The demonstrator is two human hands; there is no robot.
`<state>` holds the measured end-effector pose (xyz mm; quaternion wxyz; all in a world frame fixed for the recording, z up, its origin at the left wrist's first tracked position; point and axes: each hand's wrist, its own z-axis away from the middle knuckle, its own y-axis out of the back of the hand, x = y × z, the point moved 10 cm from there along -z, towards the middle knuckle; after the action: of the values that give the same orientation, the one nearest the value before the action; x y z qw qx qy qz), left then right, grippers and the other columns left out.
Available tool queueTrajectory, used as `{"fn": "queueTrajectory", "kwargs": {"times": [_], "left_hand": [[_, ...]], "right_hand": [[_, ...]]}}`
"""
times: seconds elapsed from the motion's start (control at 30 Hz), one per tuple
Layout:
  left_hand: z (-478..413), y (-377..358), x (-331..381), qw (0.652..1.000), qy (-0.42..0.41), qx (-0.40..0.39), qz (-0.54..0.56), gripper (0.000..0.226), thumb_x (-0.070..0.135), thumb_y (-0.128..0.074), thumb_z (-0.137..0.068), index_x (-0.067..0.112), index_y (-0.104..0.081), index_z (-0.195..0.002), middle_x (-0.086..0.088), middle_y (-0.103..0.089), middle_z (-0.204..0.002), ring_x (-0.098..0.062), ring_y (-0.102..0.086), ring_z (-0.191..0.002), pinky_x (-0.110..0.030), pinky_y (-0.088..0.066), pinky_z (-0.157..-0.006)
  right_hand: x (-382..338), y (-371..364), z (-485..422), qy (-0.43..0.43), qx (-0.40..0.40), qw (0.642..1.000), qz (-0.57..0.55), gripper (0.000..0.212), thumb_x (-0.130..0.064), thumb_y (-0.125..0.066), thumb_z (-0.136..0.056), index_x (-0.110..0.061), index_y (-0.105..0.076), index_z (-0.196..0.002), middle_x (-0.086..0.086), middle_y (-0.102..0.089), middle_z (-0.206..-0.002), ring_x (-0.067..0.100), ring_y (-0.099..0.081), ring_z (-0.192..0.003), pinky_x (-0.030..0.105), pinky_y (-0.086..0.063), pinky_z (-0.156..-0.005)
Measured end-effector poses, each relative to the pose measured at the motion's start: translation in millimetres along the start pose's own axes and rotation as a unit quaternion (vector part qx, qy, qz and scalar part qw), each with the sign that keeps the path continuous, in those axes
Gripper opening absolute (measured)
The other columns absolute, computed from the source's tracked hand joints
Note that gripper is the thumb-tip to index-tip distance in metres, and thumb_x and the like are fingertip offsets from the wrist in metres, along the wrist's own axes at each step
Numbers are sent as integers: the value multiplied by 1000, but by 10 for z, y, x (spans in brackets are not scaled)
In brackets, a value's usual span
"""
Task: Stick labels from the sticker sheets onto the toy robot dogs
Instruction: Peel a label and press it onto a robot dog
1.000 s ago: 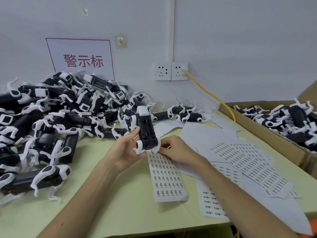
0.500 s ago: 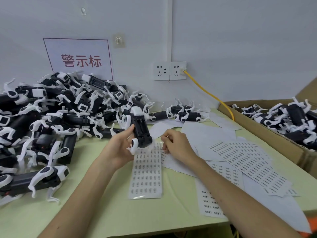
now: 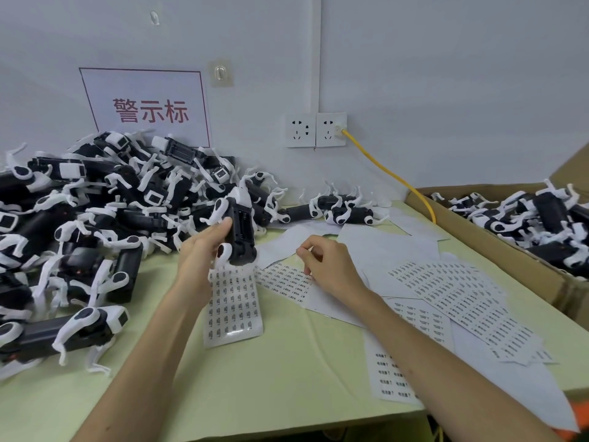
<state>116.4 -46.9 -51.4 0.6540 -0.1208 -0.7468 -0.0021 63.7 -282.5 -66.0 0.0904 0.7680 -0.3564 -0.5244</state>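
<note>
Left hand [image 3: 204, 250]: raised above the surface [image 3: 287, 378], grip curled round a black-and-white toy robot dog [image 3: 243, 231], which is held on end with its dark underside toward the camera. Right hand [image 3: 328, 266]: just right of the dog, apart from it, grip curled, thumb and forefinger tips pressed together; whether a label lies between them cannot be told. Sticker sheet [image 3: 234, 307]: directly below the held dog, lower edge curling upward. Further sticker sheets [image 3: 462, 301]: spread overlapping on the surface to the right, beneath and beyond the right forearm. Pile of toy dogs [image 3: 95, 218]: heaped at left against the wall. Cardboard box [image 3: 478, 231]: at right edge, holding more dogs. Wall: red-lettered sign [image 3: 146, 106], double socket [image 3: 315, 130], yellow cable [image 3: 392, 173] plugged in.
</note>
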Motion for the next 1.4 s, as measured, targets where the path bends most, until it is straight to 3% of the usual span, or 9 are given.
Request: {"fn": "queueTrajectory", "kwargs": {"times": [0.07, 0.13, 0.2, 0.3, 0.47, 0.7, 0.87, 1.07, 1.4], "left_hand": [[-5, 21, 65, 999, -38, 23, 8, 29, 40, -69, -94, 21, -78, -113, 8, -79, -109, 7, -68, -92, -28, -40, -90], [2, -17, 82, 998, -40, 11, 47, 36, 42, -67, -93, 18, -76, -119, 2, -77, -118, -5, -69, -108, -33, -42, -105], [20, -133, 1, 991, 2, -46, 126, 33, 44, -61, -98, 21, -78, -114, -2, -75, -122, -18, -69, -114, -45, -45, -111], [88, -417, -136, 943, 85, -167, 276, 41, 48, -64, -95, 19, -76, -121, -8, -71, -125, -26, -71, -110, -65, -39, -112], [223, -683, -173, 891, 135, -271, 338, 47, 45, -60, -101, 13, -63, -134, -7, -70, -121, -26, -70, -101, -70, -43, -105], [243, -700, -196, 896, 134, -260, 335, 48, 38, -81, -85, 6, -75, -120, -11, -71, -125, -25, -71, -100, -63, -52, -94], [245, -676, -206, 898, 142, -243, 339, 55, 32, -94, -71, 5, -78, -116, -13, -72, -124, -27, -73, -98, -60, -56, -87], [174, -614, -233, 905, 141, -236, 326, 65, 34, -95, -71, 7, -73, -126, -13, -69, -132, -28, -71, -104, -68, -41, -110], [207, -659, -229, 907, 140, -246, 312, 53, 33, -92, -75, 9, -77, -119, -12, -72, -126, -26, -73, -96, -64, -53, -95]], "right_hand": [[-12, -2, 6, 5, -2, 1000, 5, 18, -28, -64, -99, -27, -65, -81, -2, -68, -60, 5, -57, -49, 29, -50, -63], [-38, 9, 10, 12, 2, 1000, 0, 21, -35, -64, -98, -29, -64, -78, -3, -68, -60, 4, -56, -49, 28, -48, -61], [-76, 15, 25, 18, 1, 999, -27, 26, -48, -62, -95, -29, -67, -78, -4, -67, -60, 4, -53, -49, 27, -43, -58], [-152, -22, 62, 34, -22, 997, -61, 41, -68, -53, -86, -31, -69, -79, -4, -66, -60, 4, -48, -46, 21, -37, -53], [-224, -105, 92, 56, -55, 994, -73, 58, -84, -49, -81, -29, -66, -75, -3, -66, -61, 4, -45, -47, 24, -38, -53], [-226, -229, 108, 60, -101, 991, -56, 39, -77, -48, -86, -48, -65, -65, 3, -71, -69, 4, -51, -49, 32, -45, -60], [-207, -250, 102, 60, -108, 991, -56, 38, -78, -47, -86, -52, -65, -65, 2, -72, -70, 3, -52, -47, 26, -43, -57], [-178, -226, 83, 63, -105, 990, -66, 38, -79, -48, -86, -52, -69, -69, -4, -68, -62, 2, -52, -49, 17, -42, -55], [-172, -175, 54, 64, -107, 990, -68, 44, -84, -48, -82, -48, -69, -66, 0, -68, -61, 3, -52, -47, 27, -44, -57]]}}
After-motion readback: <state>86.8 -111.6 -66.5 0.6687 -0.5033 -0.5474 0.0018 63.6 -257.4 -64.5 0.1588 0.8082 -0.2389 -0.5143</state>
